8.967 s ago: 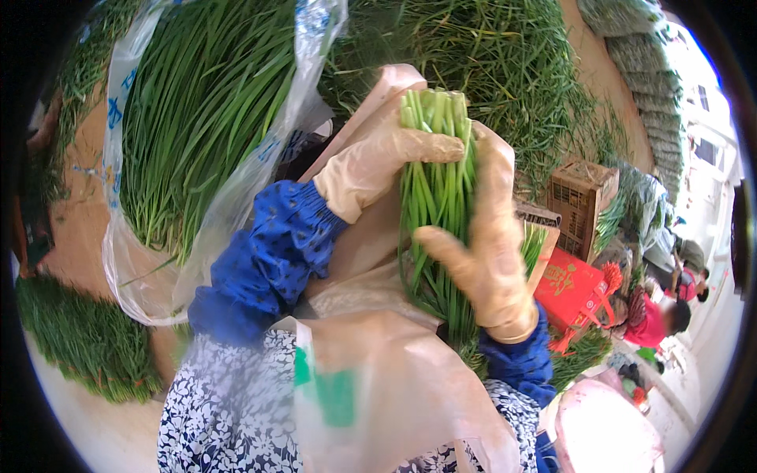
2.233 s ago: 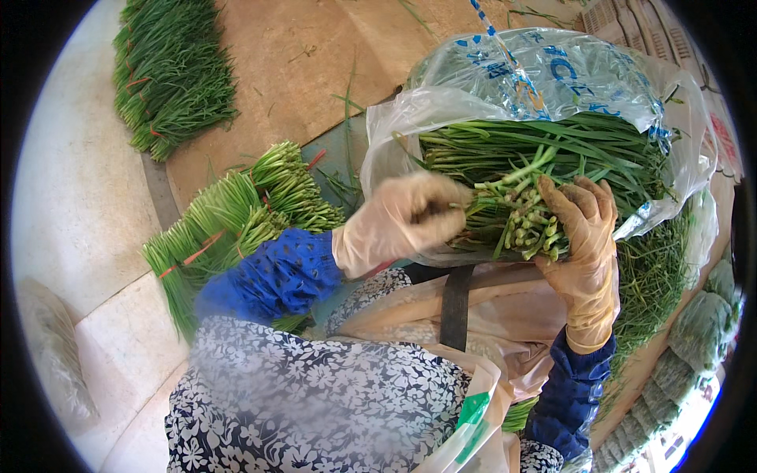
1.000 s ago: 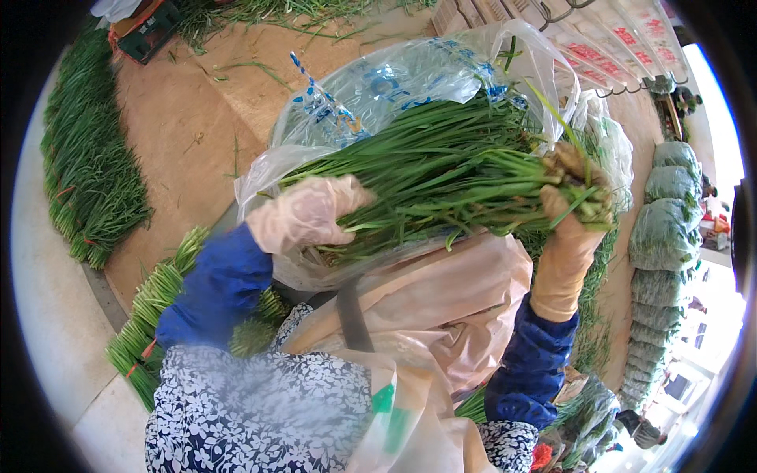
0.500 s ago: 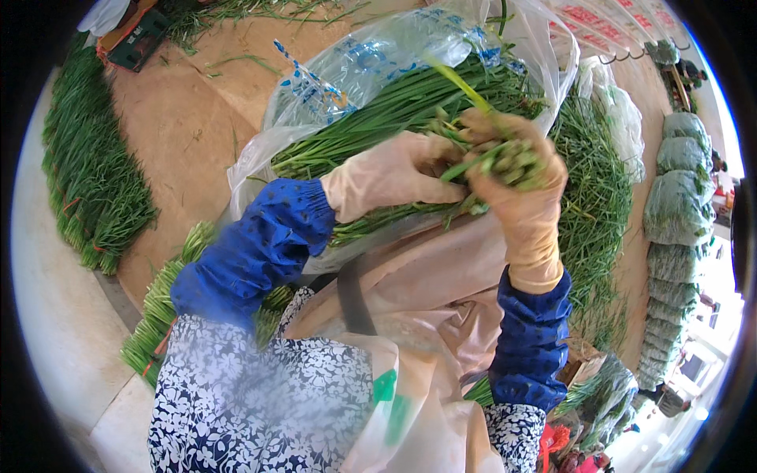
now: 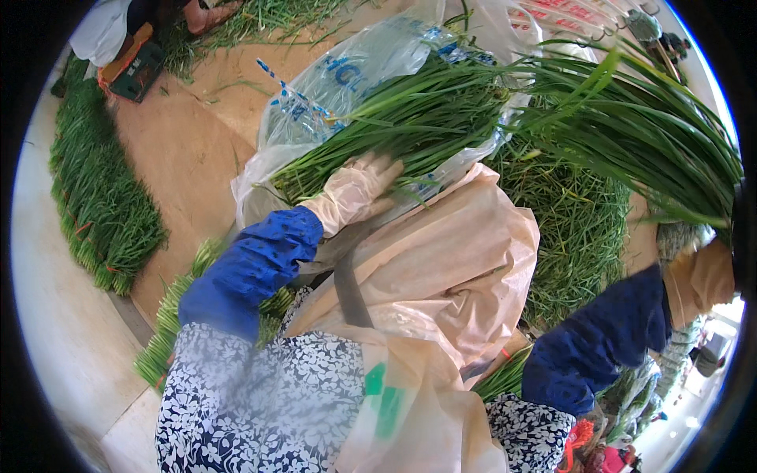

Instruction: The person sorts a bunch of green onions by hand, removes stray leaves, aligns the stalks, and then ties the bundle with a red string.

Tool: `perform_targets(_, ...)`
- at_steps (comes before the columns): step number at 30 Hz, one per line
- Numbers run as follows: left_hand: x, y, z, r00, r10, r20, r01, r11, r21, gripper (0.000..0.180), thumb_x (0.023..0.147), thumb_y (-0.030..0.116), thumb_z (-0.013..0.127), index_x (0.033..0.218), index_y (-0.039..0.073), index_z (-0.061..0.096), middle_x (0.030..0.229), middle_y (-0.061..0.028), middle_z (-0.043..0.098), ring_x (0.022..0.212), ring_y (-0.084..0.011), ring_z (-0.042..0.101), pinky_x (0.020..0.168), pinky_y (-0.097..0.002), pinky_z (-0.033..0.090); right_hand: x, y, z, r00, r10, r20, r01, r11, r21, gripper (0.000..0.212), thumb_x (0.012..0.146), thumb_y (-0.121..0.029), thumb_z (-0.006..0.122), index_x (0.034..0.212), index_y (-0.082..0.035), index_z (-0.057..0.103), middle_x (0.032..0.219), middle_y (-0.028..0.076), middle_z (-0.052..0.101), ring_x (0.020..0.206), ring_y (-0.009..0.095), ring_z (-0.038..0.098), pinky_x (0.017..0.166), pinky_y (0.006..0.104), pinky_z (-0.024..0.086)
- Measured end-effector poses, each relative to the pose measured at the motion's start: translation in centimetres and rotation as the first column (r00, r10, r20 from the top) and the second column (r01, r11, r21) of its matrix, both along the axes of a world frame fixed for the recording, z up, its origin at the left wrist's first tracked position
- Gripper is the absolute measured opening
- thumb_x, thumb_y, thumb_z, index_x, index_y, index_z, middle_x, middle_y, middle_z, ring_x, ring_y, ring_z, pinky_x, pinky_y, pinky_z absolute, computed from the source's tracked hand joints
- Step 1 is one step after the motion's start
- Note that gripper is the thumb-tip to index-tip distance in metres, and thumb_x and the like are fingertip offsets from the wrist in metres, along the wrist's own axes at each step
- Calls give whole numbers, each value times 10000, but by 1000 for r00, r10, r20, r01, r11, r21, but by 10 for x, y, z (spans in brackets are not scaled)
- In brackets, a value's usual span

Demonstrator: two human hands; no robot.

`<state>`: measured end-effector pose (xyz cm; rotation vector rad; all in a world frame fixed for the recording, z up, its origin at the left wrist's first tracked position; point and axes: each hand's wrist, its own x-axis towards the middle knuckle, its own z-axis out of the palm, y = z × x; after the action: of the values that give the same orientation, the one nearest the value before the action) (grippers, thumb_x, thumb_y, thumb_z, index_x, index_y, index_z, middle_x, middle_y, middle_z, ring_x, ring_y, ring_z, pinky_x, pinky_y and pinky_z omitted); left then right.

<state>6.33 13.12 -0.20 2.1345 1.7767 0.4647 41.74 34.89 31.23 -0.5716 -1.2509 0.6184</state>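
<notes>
Long green garlic chives (image 5: 418,102) lie in a clear plastic bag (image 5: 303,87) with blue print, across my lap. My left hand (image 5: 355,189), in a pale glove, rests on their near side with its fingers stretched out; it grips nothing. At the far right, my right hand (image 5: 700,280), in a tan glove, is closed on the lower ends of a bunch of garlic chives (image 5: 631,118). The leaves of this bunch fan up and leftward over the bag's right end. The picture's dark rim partly hides the right hand.
Loose green leaves (image 5: 568,244) are heaped right of my pinkish apron (image 5: 465,268). Tied chive bundles (image 5: 102,189) line the left side, with more bundles (image 5: 169,331) beside my left arm. A dark green box (image 5: 138,71) and part of another person (image 5: 209,14) are at the top left.
My right hand has swung from above the bag to the far right, carrying the chives. My left hand has drawn back from the bunch and now lies flat on the bagged chives.
</notes>
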Motion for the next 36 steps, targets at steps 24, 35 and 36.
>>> perform_targets(24,97,236,181,745,-181,642,39,973,229,737,903,495,734,1423,8,545,1284,-142,647,1178,-222,591,1016,-346,473,158,-141,-4,938,-52,-342,82,994,72,479,955,-266,578,1356,-5,544,1133,144,663,1123,298,618,1038,478,502)
perform_targets(35,208,113,165,131,-25,991,737,671,-80,705,913,529,708,1385,19,588,1211,-88,696,1087,-187,640,979,-335,507,78,-131,-99,710,196,-676,-518,795,-314,508,921,-309,671,1318,-12,566,1032,63,650,1022,228,620,965,406,538)
perform_targets(36,210,95,155,57,128,990,805,580,-121,703,914,532,706,1382,20,592,1205,-83,701,1079,-184,644,975,-334,510,76,-127,-106,609,203,-766,-642,694,-327,533,914,-299,671,1342,-2,556,1098,113,665,1050,251,632,967,428,542)
